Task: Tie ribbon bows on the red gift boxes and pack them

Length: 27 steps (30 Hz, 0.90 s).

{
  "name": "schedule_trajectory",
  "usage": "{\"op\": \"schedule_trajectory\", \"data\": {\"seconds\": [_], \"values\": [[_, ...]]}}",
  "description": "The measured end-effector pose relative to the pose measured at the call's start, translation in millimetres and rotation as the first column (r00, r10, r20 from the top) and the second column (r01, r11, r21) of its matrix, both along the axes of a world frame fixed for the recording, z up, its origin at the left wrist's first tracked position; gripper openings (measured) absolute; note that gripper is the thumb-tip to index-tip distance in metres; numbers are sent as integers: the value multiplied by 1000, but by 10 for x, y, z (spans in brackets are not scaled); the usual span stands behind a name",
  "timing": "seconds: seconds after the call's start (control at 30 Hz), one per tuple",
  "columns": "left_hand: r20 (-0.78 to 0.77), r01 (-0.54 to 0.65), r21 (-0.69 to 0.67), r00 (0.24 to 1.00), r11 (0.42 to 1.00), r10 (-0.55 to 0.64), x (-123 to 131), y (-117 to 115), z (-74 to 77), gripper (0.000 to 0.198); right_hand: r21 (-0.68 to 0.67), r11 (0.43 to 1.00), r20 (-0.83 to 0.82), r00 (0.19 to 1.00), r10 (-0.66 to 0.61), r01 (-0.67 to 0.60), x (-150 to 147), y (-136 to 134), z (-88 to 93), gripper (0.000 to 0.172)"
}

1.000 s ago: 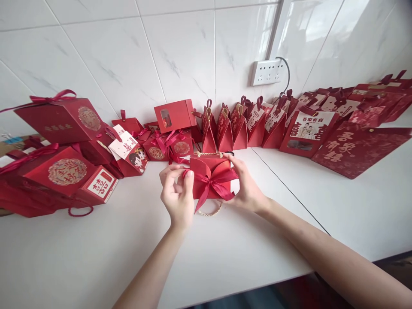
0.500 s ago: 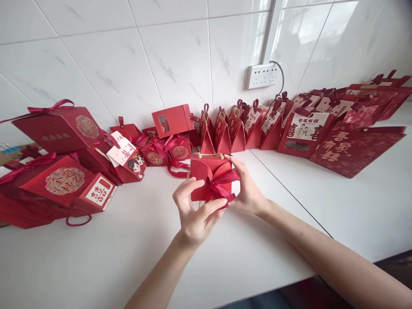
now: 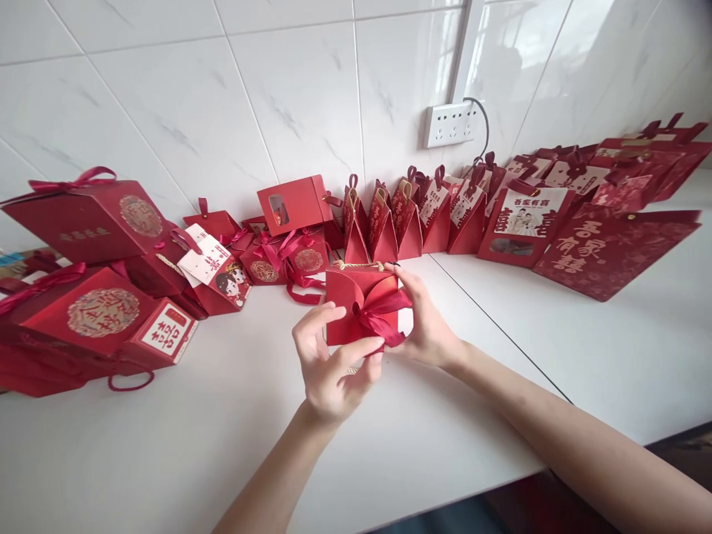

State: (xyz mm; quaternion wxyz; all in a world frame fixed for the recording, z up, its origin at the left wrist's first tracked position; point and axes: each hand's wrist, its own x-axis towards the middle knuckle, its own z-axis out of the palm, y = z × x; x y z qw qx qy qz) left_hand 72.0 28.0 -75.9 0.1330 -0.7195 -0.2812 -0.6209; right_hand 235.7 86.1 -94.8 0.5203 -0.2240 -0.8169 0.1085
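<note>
The small red box (image 3: 348, 288) was held between the thumb and fingers of the right hand (image 3: 420, 319), directly ahead of both hands. The left hand (image 3: 332, 374) was placed at its near left side, with fingers curved and apart; whether the ribbon (image 3: 383, 315) was pinched by it could not be made out. It was judged that the ribbon could be loosened if it were pulled unevenly, and that the flaps (image 3: 378, 282) could be creased if they were pressed too strongly. Below the hands, a white table (image 3: 472, 430) was crossed by a dark seam (image 3: 489, 317), right of the right hand. Beyond the hands, red bags (image 3: 409, 226) were lined before a tiled wall (image 3: 311, 89), on which a socket panel (image 3: 452, 124) was fixed. Left of the left hand, larger boxes (image 3: 61, 222) were stacked.
</note>
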Motion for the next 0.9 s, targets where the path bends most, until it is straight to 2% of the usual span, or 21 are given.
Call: {"op": "schedule_trajectory", "data": {"seconds": [0.37,0.43,0.47,0.53,0.6,0.67,0.7,0.73,0.83,0.9], "values": [[32,15,-20,999,1000,-14,-4,-3,-19,9,15,1000,58,998,-10,9,18,11,12,101],[147,10,-88,989,996,4,-21,7,-2,8,4,1000,62,998,-8,8,29,13,17,101],[255,6,-168,966,986,37,-39,26,9,6,-9,1000,61,998,-6,7,37,16,19,100],[504,76,-407,850,910,155,-95,101,19,8,-56,998,69,997,16,-12,62,37,15,99],[665,276,-605,691,747,284,-167,216,0,24,-110,993,108,993,56,-44,95,76,-1,100],[709,447,-676,610,586,353,-238,338,-52,37,-147,987,159,984,84,-60,128,126,-22,101],[711,487,-688,601,539,365,-271,390,-86,41,-155,986,174,981,82,-55,142,150,-28,101],[708,500,-695,602,516,370,-300,433,-122,44,-157,987,175,982,73,-45,153,170,-29,100],[680,464,-718,626,518,382,-376,508,-218,46,-170,985,100,995,13,5,179,199,22,101],[644,424,-747,653,512,398,-413,533,-256,44,-264,963,-14,998,-67,61,208,186,111,100]]}}
